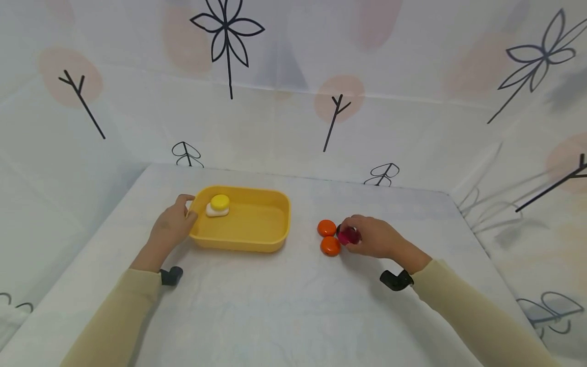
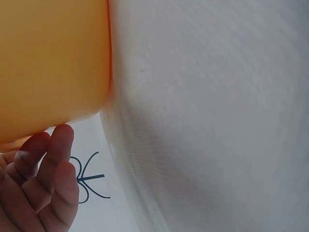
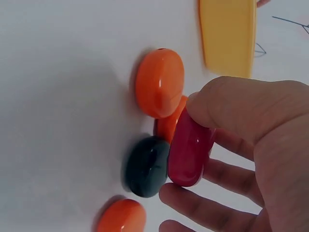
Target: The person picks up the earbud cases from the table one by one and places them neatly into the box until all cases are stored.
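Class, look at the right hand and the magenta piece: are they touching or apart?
Touching. The right wrist view shows the right hand's thumb pressed against one end of the magenta piece, without a gap.

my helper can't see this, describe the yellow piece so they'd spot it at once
On the white table, the left hand touches a yellow tray. Inside, near that hand, lies a white piece. The yellow piece overlaps it, lemon-bright, not white.

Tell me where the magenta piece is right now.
In the head view, the magenta piece is pinched in the right hand, to the right of the yellow tray and just beside two orange pieces.
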Available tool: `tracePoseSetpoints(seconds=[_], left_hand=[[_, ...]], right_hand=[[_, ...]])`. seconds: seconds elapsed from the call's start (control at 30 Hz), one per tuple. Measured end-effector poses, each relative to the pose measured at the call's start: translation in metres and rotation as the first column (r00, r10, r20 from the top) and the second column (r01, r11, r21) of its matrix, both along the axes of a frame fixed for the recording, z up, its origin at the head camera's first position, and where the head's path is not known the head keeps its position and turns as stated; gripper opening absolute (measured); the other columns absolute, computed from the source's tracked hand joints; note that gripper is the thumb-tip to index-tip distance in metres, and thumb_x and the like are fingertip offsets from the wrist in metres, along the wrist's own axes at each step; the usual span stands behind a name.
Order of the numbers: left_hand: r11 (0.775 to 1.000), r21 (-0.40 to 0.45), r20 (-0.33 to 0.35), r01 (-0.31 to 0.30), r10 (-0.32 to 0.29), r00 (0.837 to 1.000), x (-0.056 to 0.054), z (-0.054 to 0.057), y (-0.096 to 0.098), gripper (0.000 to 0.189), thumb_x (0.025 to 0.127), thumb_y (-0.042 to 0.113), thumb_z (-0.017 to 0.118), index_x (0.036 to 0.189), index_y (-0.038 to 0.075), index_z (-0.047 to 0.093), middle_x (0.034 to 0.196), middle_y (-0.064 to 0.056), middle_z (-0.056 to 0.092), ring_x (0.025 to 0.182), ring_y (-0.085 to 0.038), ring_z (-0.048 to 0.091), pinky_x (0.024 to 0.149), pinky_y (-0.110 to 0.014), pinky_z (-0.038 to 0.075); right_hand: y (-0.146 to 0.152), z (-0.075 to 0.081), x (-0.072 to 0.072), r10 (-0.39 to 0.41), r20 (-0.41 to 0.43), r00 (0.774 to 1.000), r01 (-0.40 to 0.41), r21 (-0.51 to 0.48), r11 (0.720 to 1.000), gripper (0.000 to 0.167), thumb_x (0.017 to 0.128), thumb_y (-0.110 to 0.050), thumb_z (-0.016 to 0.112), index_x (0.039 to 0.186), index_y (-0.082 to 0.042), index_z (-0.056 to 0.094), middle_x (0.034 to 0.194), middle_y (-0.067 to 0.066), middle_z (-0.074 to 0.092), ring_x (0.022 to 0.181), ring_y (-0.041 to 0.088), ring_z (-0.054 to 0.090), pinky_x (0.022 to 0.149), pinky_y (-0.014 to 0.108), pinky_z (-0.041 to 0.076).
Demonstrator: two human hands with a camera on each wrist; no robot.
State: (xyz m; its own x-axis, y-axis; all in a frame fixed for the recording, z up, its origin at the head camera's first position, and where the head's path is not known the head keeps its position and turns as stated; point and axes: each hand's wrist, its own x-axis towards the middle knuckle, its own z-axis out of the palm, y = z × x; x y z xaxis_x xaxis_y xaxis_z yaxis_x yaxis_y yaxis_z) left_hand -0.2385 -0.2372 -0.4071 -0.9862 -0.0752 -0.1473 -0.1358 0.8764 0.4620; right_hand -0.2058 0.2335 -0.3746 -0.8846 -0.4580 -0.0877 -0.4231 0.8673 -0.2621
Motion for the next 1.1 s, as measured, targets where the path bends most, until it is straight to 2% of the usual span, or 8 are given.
tracePoseSetpoints(seconds=[0.53, 0.83, 1.1], left_hand=[[1.000, 0.006, 0.008, 0.005, -0.005, 1.000, 0.001, 0.003, -0.001, 0.058, 0.095, 0.027, 0.037, 0.148, 0.008, 0.023, 0.097, -0.015, 0.050, 0.070, -0.022, 0.049, 0.057, -0.029, 0.041], [1.000, 0.011, 0.008, 0.001, -0.001, 1.000, 0.001, 0.001, 0.000, 0.058, 0.094, 0.027, 0.036, 0.148, 0.009, 0.023, 0.096, -0.014, 0.050, 0.068, -0.022, 0.049, 0.056, -0.028, 0.041], [1.000, 0.011, 0.010, 0.004, -0.004, 1.000, 0.002, 0.002, 0.000, 0.058, 0.094, 0.026, 0.035, 0.148, 0.008, 0.023, 0.098, -0.015, 0.050, 0.069, -0.022, 0.049, 0.057, -0.029, 0.041]], right_hand=[[0.007, -0.008, 0.012, -0.029, 0.020, 0.999, 0.027, 0.059, 0.998, 0.031, 0.078, -0.023, 0.075, 0.107, -0.019, 0.063, 0.095, -0.004, 0.061, 0.084, 0.015, 0.057, 0.069, 0.028, 0.052], [0.009, -0.019, 0.014, -0.003, -0.039, 0.999, 0.005, 0.050, 0.999, 0.026, 0.077, -0.021, 0.074, 0.101, -0.021, 0.064, 0.093, -0.007, 0.059, 0.083, 0.011, 0.054, 0.066, 0.024, 0.048], [0.007, -0.022, 0.016, -0.024, 0.004, 1.000, 0.024, 0.030, 0.999, 0.027, 0.077, -0.020, 0.073, 0.102, -0.019, 0.063, 0.097, -0.002, 0.061, 0.085, 0.015, 0.057, 0.068, 0.030, 0.053]])
